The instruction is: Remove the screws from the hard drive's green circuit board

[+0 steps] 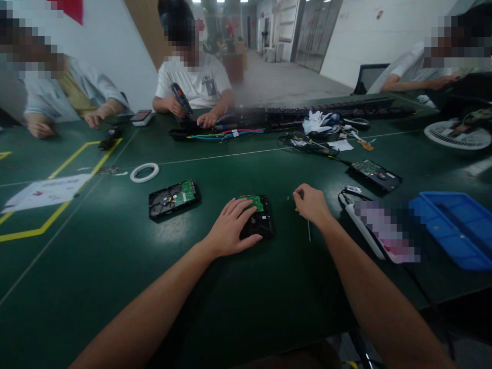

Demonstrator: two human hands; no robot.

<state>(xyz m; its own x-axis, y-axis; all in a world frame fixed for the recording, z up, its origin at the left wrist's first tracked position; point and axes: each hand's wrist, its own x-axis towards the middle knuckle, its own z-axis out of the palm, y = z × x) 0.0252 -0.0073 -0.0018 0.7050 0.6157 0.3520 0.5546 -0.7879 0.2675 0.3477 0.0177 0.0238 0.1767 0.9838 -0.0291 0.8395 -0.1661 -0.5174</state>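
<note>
My left hand (232, 228) lies flat, fingers spread, on a black hard drive (261, 220) with a green circuit board facing up, on the dark green table (115, 256). My right hand (312, 204) is to the drive's right, fingers pinched together. A thin metal screwdriver shaft (308, 231) sticks out below that hand towards me. A tiny screw-like speck (288, 198) lies just left of the fingertips. A second hard drive (173, 199) lies to the left, apart from my hands.
A third drive (375, 174) lies at right. A blue tray (457, 225) sits near the right edge, a tape roll (144, 172) and paper sheet (46, 190) at left. Across the table a person holds an electric screwdriver (181, 98) over cables (230, 133); other people sit at both sides.
</note>
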